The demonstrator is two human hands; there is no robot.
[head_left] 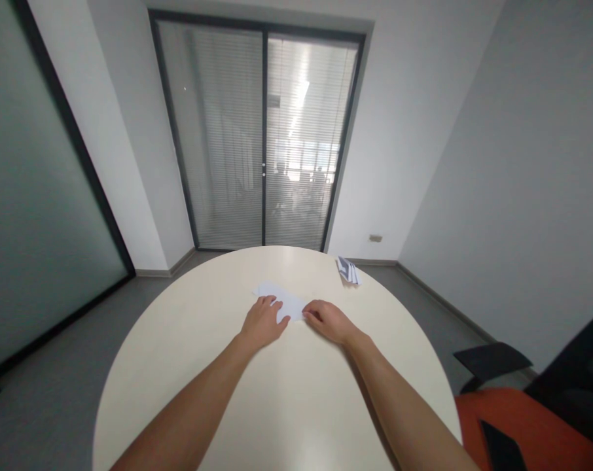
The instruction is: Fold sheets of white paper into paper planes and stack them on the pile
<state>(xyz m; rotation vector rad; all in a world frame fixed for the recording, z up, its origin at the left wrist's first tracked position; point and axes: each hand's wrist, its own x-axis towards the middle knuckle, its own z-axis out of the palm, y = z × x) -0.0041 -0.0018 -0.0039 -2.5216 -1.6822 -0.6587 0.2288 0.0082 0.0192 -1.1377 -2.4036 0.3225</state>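
A white sheet of paper (290, 305) lies on the round cream table (287, 392), its far left end showing what looks like a folded or layered edge. Over the paper's left part rests my left hand (263, 322), palm down with thumb and fingers apart. At the paper's right corner, the curled fingers of my right hand (328, 320) are pinched together on its edge. Part of the paper is hidden under my left hand.
Folded paper with several pleats (348, 271) stands near the table's far right edge. An orange-seated chair (532, 425) with black armrests is close by on the right. Beyond the table are a glass door with blinds (296, 144) and white walls.
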